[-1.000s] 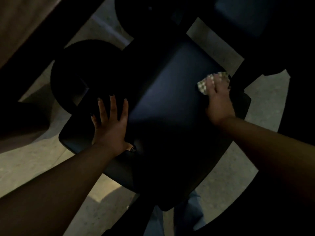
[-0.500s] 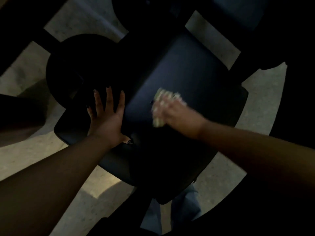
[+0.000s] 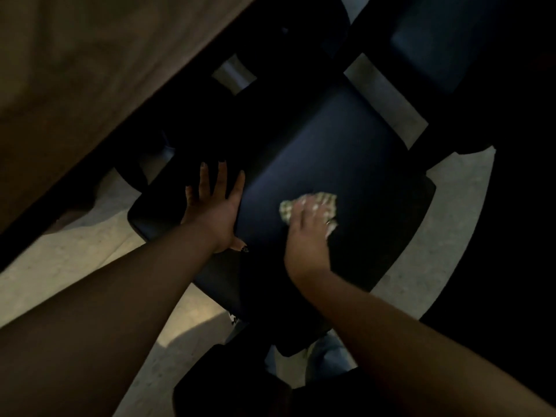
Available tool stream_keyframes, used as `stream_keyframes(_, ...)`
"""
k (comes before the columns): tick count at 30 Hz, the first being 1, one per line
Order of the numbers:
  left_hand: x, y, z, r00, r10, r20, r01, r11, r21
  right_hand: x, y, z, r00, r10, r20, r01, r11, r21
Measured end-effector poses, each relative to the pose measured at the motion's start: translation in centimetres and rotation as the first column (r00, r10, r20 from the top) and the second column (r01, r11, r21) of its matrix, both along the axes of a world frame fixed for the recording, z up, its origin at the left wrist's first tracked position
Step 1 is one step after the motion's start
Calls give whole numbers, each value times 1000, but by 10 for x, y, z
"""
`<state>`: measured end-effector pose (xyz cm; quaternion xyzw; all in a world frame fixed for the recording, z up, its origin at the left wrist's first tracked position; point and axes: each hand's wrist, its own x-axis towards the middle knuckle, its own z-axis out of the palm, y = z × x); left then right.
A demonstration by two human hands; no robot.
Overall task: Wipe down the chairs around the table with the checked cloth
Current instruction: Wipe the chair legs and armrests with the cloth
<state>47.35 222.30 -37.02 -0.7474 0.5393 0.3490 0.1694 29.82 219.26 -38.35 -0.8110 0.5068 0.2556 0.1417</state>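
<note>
A dark padded chair seat (image 3: 346,152) fills the middle of the dim head view. My left hand (image 3: 215,203) lies flat on its left part with fingers spread. My right hand (image 3: 310,233) presses the bunched checked cloth (image 3: 319,201) against the seat near its middle; the cloth peeks out past my fingers, which are blurred. Whether the fingers curl round the cloth is unclear.
A brown tabletop (image 3: 90,79) covers the upper left, its dark edge running diagonally. Another dark chair (image 3: 451,40) stands at the upper right. Pale floor (image 3: 75,257) shows on both sides of the seat. My legs (image 3: 325,356) are below the seat.
My right hand swept the cloth from the seat's far right edge toward the middle and now sits slightly right of there. My left hand stayed flat on the seat. The view shifted, bringing the tabletop in.
</note>
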Motion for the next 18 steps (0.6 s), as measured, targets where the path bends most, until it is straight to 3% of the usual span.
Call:
stream_keyframes(2, -1, 9, 7, 999, -37, -11, 37, 999, 19, -1, 25, 10, 982, 175, 68, -184, 970, 158)
stream_keyframes(4, -2, 20, 17, 999, -23, -35, 24, 999, 36, -3, 32, 24, 960, 194, 201, -258, 892, 371)
stream_keyframes(6, -3, 32, 35, 990, 94, -107, -93, 996, 13, -2, 26, 44, 942, -25, 336, -177, 811, 557)
stream_keyframes(8, -6, 42, 60, 930, 282, -237, -299, 954, -38, -2, 13, 73, 869, -326, 372, 2, 754, 657)
stream_keyframes(11, -14, 48, 107, 795, 481, -371, -546, 832, -93, -10, -8, 119, 630, -661, 409, 217, 655, 724)
stream_keyframes(14, -36, 48, 161, 642, 594, -484, -720, 685, -115, -25, -33, 168, 417, -814, 405, 240, 529, 814)
stream_keyframes(18, -89, 45, 234, 451, 623, -639, -881, 427, -205, -60, -66, 236, 312, -872, 378, 171, 442, 881)
